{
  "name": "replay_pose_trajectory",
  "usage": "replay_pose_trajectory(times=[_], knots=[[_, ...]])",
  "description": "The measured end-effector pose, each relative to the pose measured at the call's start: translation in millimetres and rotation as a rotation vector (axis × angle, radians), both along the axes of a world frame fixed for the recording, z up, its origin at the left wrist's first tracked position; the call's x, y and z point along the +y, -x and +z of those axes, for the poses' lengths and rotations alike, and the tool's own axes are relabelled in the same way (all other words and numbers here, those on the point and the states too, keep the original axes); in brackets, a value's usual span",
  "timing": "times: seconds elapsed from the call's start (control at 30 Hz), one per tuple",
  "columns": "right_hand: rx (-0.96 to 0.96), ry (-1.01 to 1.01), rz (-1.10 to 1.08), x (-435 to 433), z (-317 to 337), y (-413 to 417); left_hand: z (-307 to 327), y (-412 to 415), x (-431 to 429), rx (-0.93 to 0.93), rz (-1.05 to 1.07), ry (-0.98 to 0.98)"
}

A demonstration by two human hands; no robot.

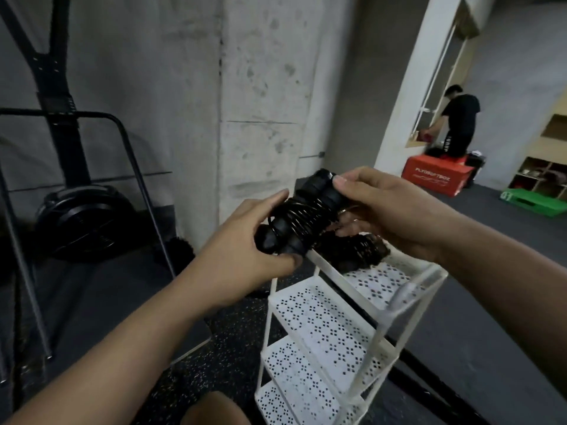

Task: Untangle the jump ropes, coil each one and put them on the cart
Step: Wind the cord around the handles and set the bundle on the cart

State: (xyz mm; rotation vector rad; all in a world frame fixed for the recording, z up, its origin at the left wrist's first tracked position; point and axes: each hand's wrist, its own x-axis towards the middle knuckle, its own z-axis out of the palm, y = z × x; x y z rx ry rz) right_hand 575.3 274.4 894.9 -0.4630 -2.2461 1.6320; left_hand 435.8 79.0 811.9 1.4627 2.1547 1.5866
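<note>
Seen from the head-worn camera, the person is standing over a white perforated-metal cart with tiered shelves (322, 329) and holding a black jump rope bundle (306, 216) just above its top corner. The bundle is two thick handles laid side by side, with thin cord wound round their middle.

The left grip (245, 240), a bare hand, is wrapping round the lower end of the handles, thumb underneath and fingers over the top. The right grip (389, 210) is pinching the upper end, thumb pressing on top and fingers curling below. Both are clamping on the bundle. I'd guess they are taking an end each so the winding is not slipping loose while it is being tidied or lowered.

A second coiled black rope (356, 250) is already lying on the cart's top shelf, partly hidden behind the right grip. That suggests this bundle is heading for the spot beside it, and the coiling looks nearly finished. The lower shelves are showing only their punched pattern.

Off to the left a black steel rack (61, 118) is leaning by the grey concrete pillar (260, 87). Far right, another person in black (457, 124) is kneeling on a red box (435, 176).
</note>
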Motion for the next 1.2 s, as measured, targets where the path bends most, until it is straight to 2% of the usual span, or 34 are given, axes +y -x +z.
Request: replay_pose_trajectory(times=[0.2,0.37,0.53,0.73,0.97,1.13,1.2], knots=[[-0.158,-0.052,-0.062,69,6,-46,-2,-41,66,0.117,-0.044,0.031],[-0.271,-0.151,-0.117,116,-2,-76,-18,-62,105,0.087,-0.058,0.075],[-0.352,-0.311,-0.207,142,-21,-83,-33,-70,132,0.14,-0.06,0.102],[-0.454,-0.396,-0.195,157,-40,-82,-49,-72,142,0.114,-0.1,0.17],[-0.654,-0.615,-0.144,164,-57,-76,-56,-79,148,0.305,-0.085,0.411],[-0.711,-0.731,-0.138,166,-56,-72,-62,-72,154,0.44,-0.061,0.427],[-0.736,-0.834,-0.145,163,-54,-67,-64,-68,153,0.474,-0.056,0.412]])
